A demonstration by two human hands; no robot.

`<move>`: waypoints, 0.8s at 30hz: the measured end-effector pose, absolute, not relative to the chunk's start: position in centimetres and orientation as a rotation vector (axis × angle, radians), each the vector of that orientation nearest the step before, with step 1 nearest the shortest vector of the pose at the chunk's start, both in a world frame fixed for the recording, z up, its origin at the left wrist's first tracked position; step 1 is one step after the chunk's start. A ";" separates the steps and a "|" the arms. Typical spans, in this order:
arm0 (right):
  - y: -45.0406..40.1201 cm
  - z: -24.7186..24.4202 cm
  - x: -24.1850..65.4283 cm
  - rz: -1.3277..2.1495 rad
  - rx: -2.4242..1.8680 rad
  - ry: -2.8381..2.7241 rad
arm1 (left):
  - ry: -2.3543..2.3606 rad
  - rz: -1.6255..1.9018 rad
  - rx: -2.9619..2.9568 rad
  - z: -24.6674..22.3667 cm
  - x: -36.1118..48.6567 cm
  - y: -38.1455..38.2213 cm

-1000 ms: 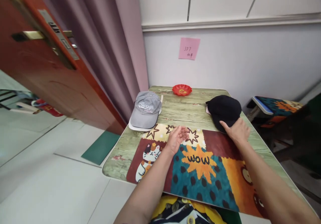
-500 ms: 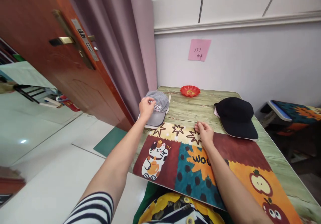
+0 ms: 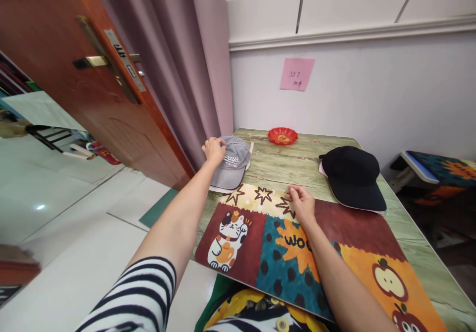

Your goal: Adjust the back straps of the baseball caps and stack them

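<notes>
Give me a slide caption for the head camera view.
Left hand at a gray fabric baseball cap; right hand at the far edge of a colorful rectangular mat.

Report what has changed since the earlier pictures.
The left hand has moved left from above the mat to the left side of the gray cap; whether it grips is unclear. The right hand has left the brim of the black cap and moved left, near the mat's far edge. The view shifted too. The red dish and pink note stayed put.

Cap grey w/ wht lettering; 2nd cap blk; dish red; mat maroon/orange/blk-spotted teal.
</notes>
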State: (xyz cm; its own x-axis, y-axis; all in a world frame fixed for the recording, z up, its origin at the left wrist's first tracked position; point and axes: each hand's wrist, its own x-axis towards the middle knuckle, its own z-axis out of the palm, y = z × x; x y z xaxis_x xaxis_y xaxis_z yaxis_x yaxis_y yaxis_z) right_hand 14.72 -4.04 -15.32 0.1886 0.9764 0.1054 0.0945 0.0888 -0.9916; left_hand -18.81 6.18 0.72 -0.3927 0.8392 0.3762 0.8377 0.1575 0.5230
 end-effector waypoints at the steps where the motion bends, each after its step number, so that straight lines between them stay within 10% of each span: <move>1: -4.0 -15.3 14.7 0.954 -1.281 -1.169 | 2.390 1.092 1.717 0.9 -18.8 6.2; 17: -4.9 -13.4 14.7 1.205 -1.087 -1.087 | 1.283 1.504 1.883 9.3 -10.2 0.6; 24: -5.1 -11.9 16.1 1.505 -0.708 -0.801 | 1.012 1.513 1.514 5.5 -2.8 -1.9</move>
State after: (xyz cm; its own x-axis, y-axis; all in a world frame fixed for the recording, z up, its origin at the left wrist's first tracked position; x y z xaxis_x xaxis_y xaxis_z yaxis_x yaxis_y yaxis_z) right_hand 16.07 -5.10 -11.88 -0.0848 0.9962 0.0203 -0.5729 -0.0321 -0.8190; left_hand -2.83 -1.93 5.46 -0.0136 0.9155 0.4021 0.0224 -0.4017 0.9155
